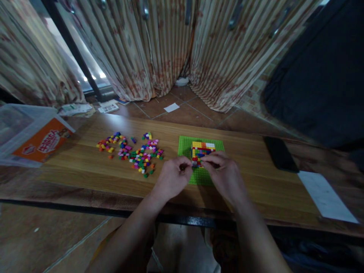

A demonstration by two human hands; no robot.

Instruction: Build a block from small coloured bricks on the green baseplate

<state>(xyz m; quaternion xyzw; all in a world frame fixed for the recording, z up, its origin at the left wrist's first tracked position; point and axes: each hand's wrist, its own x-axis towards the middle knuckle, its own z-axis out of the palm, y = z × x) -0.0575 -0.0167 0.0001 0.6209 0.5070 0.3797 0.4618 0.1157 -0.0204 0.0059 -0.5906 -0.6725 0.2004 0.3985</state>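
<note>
A green baseplate (186, 146) lies on the wooden table (85, 163), with a block of small coloured bricks (202, 148) built on its far half. My left hand (172, 178) rests at the plate's left edge with fingers curled in a pinch. My right hand (224, 174) covers the plate's near right part, fingers pressed together at the lower rows of the bricks. The two hands' fingertips almost meet. What either pinch holds is hidden. A loose heap of small coloured bricks (133, 149) lies to the left of the plate.
A clear plastic box with an orange label (42, 142) stands at the table's left end. A black phone (280, 153) and a white sheet (324, 195) lie to the right. Curtains (159, 45) hang behind, above a tiled floor with scattered papers (85, 109).
</note>
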